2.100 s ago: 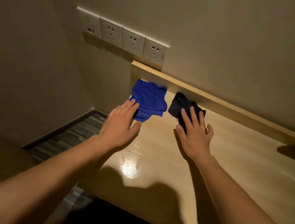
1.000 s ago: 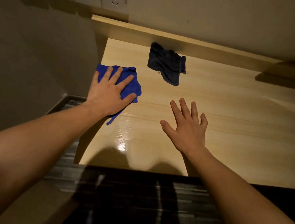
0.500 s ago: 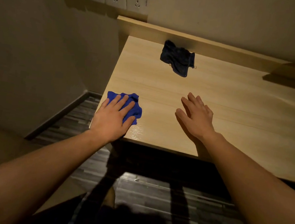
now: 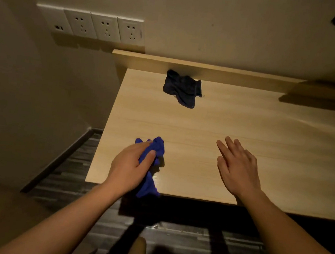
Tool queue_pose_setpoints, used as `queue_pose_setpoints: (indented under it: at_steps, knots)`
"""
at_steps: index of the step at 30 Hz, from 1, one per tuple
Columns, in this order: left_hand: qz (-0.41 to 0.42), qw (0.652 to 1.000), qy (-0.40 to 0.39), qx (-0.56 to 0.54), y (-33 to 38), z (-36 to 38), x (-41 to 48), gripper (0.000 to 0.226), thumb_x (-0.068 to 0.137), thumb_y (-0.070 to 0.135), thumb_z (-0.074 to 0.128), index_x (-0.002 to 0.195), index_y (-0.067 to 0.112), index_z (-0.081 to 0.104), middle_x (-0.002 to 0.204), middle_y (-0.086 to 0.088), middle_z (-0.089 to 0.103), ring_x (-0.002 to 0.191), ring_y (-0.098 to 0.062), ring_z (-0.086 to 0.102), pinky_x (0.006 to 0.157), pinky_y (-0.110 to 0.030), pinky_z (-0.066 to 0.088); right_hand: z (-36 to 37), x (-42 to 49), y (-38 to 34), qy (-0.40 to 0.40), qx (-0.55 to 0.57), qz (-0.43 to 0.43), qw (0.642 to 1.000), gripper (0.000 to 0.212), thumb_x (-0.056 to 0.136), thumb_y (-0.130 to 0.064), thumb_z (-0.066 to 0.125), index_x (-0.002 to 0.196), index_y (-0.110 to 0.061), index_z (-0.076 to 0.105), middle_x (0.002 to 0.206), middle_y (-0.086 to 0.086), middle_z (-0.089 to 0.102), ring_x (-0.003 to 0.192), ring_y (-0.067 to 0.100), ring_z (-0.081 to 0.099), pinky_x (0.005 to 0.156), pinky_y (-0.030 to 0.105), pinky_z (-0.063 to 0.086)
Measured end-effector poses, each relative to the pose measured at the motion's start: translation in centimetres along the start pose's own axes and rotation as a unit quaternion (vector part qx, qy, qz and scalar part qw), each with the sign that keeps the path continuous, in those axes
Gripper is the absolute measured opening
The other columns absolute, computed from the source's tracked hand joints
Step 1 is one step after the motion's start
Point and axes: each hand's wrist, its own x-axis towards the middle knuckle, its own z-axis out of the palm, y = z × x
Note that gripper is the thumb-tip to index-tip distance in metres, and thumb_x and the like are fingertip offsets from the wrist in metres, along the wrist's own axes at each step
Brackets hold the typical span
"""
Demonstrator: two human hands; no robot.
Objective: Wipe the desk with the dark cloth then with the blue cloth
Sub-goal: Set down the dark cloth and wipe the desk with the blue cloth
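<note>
The blue cloth (image 4: 154, 157) is bunched up near the front left corner of the light wooden desk (image 4: 245, 140), one end hanging over the front edge. My left hand (image 4: 130, 166) is closed around it, fingers and thumb pinching the fabric. The dark cloth (image 4: 183, 88) lies crumpled and untouched at the back of the desk, against the raised back ledge. My right hand (image 4: 237, 167) hovers over the desk to the right of the blue cloth, fingers straight and apart, holding nothing.
A row of white wall sockets (image 4: 96, 26) sits above the desk's back left corner. The raised wooden ledge (image 4: 211, 71) runs along the back. Dark striped floor (image 4: 68, 167) lies left of and below the desk; a shoe (image 4: 136, 251) shows beneath.
My left hand dragged the blue cloth from the back of the desk to the front left corner and has now bunched and gripped it. My right hand left the dark cloth and drew back.
</note>
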Motion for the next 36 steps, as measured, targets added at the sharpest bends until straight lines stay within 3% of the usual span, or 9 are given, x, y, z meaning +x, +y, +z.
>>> queue_pose_setpoints:
  at_steps: [2,5,8,12,16,21,31,36]
  knots:
    - [0.026,0.999,0.025,0.021,1.2,0.2,5.9,0.050,0.109,0.045,0.043,0.145,0.018,0.064,0.148,-0.004,0.065,0.137,-0.026,0.056,0.104,-0.036,0.043,0.0,-0.1,-0.2,-0.002,0.002,0.005,1.000,0.053,0.108,-0.047,0.025,0.160,-0.042,0.026,0.171,-0.010,0.018,0.158,0.011,0.006,0.122,0.041,0.014]
    - [0.044,0.997,0.029,0.055,1.6,1.6,14.8,0.048,0.114,0.036,0.044,0.155,0.014,0.053,0.163,-0.009,0.049,0.153,-0.028,0.040,0.121,-0.042,0.033,-0.3,-0.2,-0.2,-0.001,0.006,0.008,1.000,0.055,0.105,-0.048,0.024,0.160,-0.042,0.027,0.171,-0.011,0.017,0.158,0.010,0.005,0.123,0.040,0.014]
    - [0.028,0.993,-0.014,0.116,1.1,4.0,20.8,0.060,0.114,0.045,0.036,0.165,0.013,0.036,0.174,-0.012,0.028,0.161,-0.031,0.023,0.127,-0.046,0.021,-0.4,0.0,-0.2,-0.006,0.012,0.008,1.000,0.056,0.104,-0.047,0.027,0.160,-0.042,0.026,0.170,-0.013,0.014,0.158,0.007,0.002,0.123,0.040,0.013]
    - [0.041,0.959,-0.054,0.274,0.8,6.1,22.4,0.072,0.111,0.059,0.019,0.171,0.021,0.012,0.179,-0.008,0.005,0.165,-0.028,0.004,0.131,-0.051,0.003,-0.2,0.6,0.0,-0.025,0.013,0.022,0.999,0.062,0.099,-0.044,0.035,0.160,-0.043,0.024,0.170,-0.014,0.010,0.157,0.006,0.001,0.123,0.040,0.010]
    - [0.058,0.943,-0.067,0.320,0.6,6.2,22.0,0.071,0.110,0.061,0.016,0.171,0.028,0.005,0.179,-0.002,0.003,0.165,-0.028,0.000,0.130,-0.053,-0.001,0.1,0.6,0.3,0.000,0.001,0.002,1.000,0.062,0.098,-0.036,0.043,0.159,-0.033,0.034,0.169,-0.002,0.023,0.158,0.019,0.015,0.120,0.048,0.019]
    - [0.083,0.935,-0.084,0.335,0.3,6.1,21.4,0.067,0.111,0.058,0.015,0.171,0.030,0.006,0.179,0.001,0.004,0.165,-0.027,-0.001,0.130,-0.053,-0.002,0.2,0.6,0.0,0.031,0.004,-0.004,1.000,0.059,0.096,-0.035,0.043,0.156,-0.029,0.043,0.167,0.001,0.032,0.156,0.020,0.022,0.118,0.050,0.024]
    - [0.111,0.922,-0.109,0.355,0.6,6.7,15.3,0.063,0.111,0.056,0.015,0.170,0.035,0.010,0.178,0.009,0.006,0.165,-0.025,-0.001,0.131,-0.053,-0.004,0.0,0.4,0.0,0.011,0.005,-0.005,1.000,0.057,0.103,-0.045,0.029,0.159,-0.039,0.029,0.170,-0.009,0.021,0.158,0.013,0.008,0.121,0.042,0.017]
    - [0.108,0.923,-0.114,0.352,1.0,7.7,9.7,0.067,0.107,0.058,0.009,0.170,0.036,0.009,0.178,0.010,0.006,0.165,-0.021,-0.001,0.132,-0.051,-0.003,0.3,0.4,0.1,0.026,0.028,-0.009,0.999,0.053,0.105,-0.042,0.037,0.158,-0.039,0.035,0.169,-0.006,0.026,0.157,0.014,0.013,0.119,0.040,0.015]
